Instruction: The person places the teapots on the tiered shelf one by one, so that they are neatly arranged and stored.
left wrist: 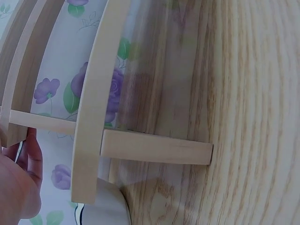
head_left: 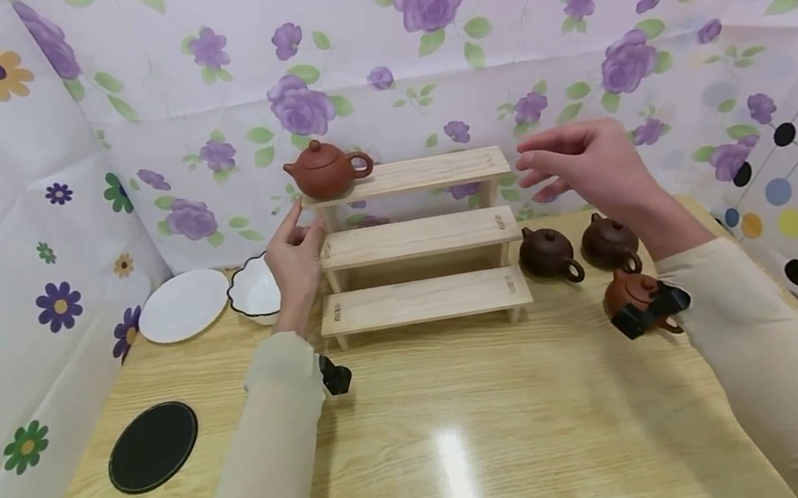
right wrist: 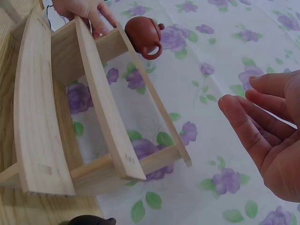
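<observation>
A three-tier wooden display stand (head_left: 416, 237) stands on the table, a reddish-brown teapot (head_left: 323, 170) on the left end of its top tier. My left hand (head_left: 297, 261) grips the stand's left side, between the top and middle tiers. In the left wrist view, part of that hand (left wrist: 19, 180) shows by an upright. Beyond the stand's right end, my right hand (head_left: 588, 165) is raised in the air, holding nothing. Its fingers (right wrist: 243, 126) are loosely bent and apart from the wood. Under the right forearm sits another reddish teapot (head_left: 620, 291), partly hidden by the wrist camera.
Two dark brown teapots (head_left: 548, 253) stand right of the stand. At the left are a white plate (head_left: 183, 306), a scalloped white bowl (head_left: 253, 289) partly behind the left hand, and a round black mat (head_left: 153, 446). Flowered cloth (head_left: 373, 50) hangs behind.
</observation>
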The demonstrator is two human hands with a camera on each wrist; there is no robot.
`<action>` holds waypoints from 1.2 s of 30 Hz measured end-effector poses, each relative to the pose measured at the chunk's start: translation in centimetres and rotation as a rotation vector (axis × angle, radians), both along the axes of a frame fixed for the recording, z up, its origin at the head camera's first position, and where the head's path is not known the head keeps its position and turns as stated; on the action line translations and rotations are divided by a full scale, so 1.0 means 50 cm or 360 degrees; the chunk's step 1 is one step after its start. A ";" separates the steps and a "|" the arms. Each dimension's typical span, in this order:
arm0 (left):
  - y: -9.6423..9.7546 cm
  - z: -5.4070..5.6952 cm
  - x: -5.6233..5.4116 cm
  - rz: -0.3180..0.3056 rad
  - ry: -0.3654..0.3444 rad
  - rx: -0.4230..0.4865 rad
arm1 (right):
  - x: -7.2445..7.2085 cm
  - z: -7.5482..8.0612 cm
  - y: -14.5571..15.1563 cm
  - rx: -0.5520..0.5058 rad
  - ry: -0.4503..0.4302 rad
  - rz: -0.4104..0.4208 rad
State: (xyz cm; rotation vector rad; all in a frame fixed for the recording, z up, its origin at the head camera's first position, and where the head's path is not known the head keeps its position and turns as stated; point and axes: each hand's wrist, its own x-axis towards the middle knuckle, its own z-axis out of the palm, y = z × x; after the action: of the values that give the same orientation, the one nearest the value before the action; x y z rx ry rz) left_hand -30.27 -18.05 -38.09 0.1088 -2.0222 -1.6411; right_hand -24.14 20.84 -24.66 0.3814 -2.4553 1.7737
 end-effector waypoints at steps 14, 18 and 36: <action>0.007 -0.003 0.002 -0.0005 -0.0021 0.0023 | 0.094 -0.102 0.114 0.0070 -0.0022 -0.0242; 0.005 -0.002 0.003 0.0003 -0.0011 0.0010 | 0.116 -0.129 0.153 0.0034 -0.0040 -0.0287; 0.004 -0.004 0.001 -0.0010 -0.0020 -0.0003 | 0.196 -0.258 0.288 -0.0003 -0.0174 -0.0481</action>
State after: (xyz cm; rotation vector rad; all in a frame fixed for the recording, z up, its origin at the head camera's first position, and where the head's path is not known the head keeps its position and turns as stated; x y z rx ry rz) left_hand -30.24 -17.86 -38.29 0.1124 -2.0356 -1.6465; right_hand -14.37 35.23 -37.56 -0.0874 -2.4234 1.7083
